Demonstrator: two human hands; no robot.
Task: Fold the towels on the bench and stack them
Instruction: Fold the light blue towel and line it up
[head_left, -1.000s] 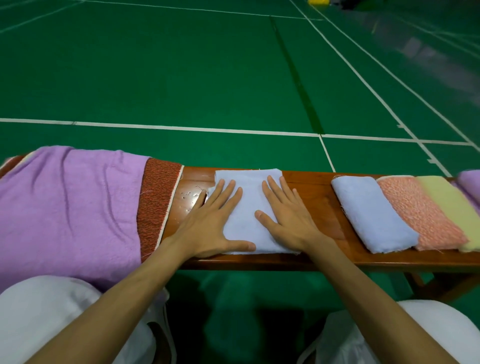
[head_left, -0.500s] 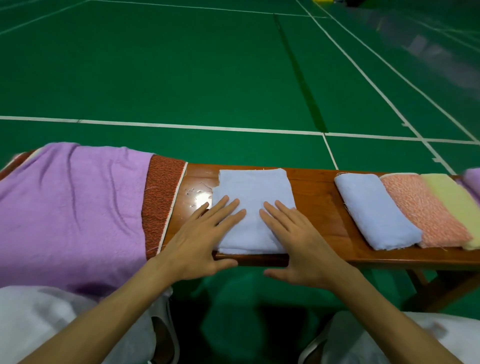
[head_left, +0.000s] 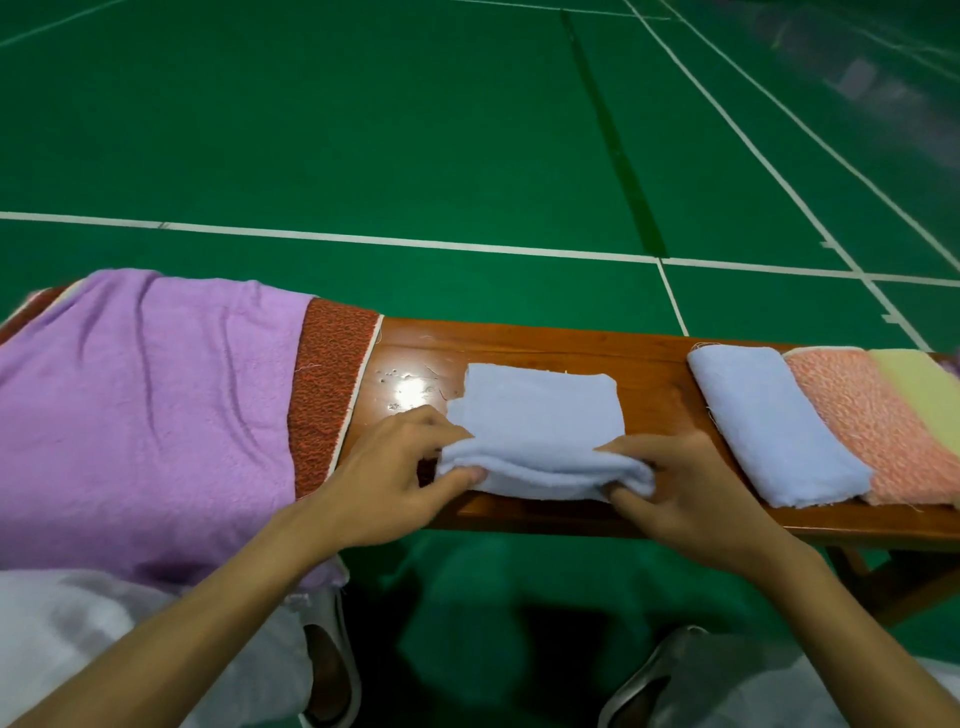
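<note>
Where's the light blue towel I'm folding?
Head view: the light blue towel lies centre on the bench, near edge gripped by the left hand and right hand, between the red-orange towel on its left and the folded blue towel on its right.

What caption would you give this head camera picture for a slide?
Left hand and right hand pinch the near edge of a blue towel on a wooden bench.

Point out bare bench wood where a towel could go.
Bare bench lies between the rust towel and the gripped blue towel; a narrower strip between it and the folded blue towel. Right end packed, left end draped.
</note>
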